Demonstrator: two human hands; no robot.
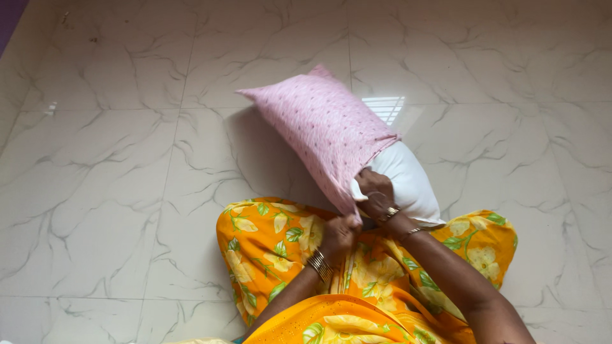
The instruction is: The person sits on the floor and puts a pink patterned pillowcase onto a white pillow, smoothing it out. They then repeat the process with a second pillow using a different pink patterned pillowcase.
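Head view: the left hand [338, 234] has its fingers clamped on the open edge of the pink cover [322, 127]. The right hand [376, 194], fingers closed, grips the white pillow [408, 181] at 3 o'clock of the cover's mouth, above the floor [115, 191]. Risk: uneven pulling could bunch the cover or slip the pillow out.

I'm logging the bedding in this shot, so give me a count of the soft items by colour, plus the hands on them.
Pink dotted fabric pillowcase: 1
White stuffed pillow, partly inside the pillowcase: 1
Hands gripping the pillowcase's open edge: 2, left hand and right hand
Total: 4
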